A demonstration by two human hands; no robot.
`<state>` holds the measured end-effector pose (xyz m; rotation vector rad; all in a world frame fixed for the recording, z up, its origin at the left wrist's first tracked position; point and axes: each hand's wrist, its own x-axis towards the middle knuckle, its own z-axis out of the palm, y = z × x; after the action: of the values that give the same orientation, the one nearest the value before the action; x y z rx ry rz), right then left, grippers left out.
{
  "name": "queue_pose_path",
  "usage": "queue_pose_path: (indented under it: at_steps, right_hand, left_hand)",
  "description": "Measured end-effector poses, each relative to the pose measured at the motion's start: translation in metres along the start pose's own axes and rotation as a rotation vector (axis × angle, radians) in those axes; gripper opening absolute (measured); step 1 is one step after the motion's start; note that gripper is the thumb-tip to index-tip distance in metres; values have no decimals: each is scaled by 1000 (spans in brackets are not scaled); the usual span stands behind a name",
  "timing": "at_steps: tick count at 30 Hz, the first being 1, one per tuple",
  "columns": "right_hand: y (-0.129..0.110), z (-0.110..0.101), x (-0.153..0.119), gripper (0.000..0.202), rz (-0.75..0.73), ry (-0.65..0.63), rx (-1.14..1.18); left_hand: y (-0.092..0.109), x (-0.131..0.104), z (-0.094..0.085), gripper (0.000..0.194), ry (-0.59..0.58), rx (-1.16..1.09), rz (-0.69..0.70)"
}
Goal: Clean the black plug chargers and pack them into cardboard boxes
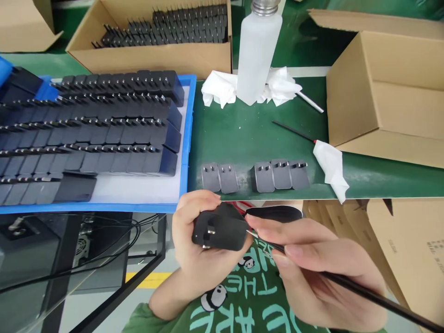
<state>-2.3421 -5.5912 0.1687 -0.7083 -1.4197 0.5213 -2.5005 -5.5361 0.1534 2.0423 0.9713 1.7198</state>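
Observation:
My left hand is closed around a black plug-in power adapter, its two metal prongs toward the camera. In my right hand a slim black stick is pinched like a pen. Its fine pale tip meets the right edge of the adapter, or lies very close to it. Just beyond my hands, a pair of adapters stands on the green table. To their right is a group of three adapters, prongs up.
A blue-rimmed tray at left holds rows of adapters. Behind it is a cardboard box of more adapters. A white bottle stands among crumpled tissues. A tissue-wrapped stick lies near an open carton at right.

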Motion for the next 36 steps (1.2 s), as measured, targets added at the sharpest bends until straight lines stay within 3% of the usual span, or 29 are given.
queue_pose_path:
  at_steps: [9,13,17,21,27,36]
  right_hand:
    - [1,-5,2,57,42,-91,6]
    - [2,-2,2,56,38,7,-4]
    - [0,-1,3,55,49,-39,-29]
    - [1,0,2,55,64,40,-26]
    - [5,-5,-1,62,47,-47,-20]
    - [0,-3,0,60,77,-16,-35]
  left_hand:
    - [-3,2,0,73,-16,44,68]
    - [-4,1,1,73,-20,45,72]
    - [-4,2,1,71,-17,73,71]
    - [-3,4,1,72,-25,72,80]
    - [-4,5,1,71,-30,90,105]
    - [-1,3,1,67,-34,65,47]
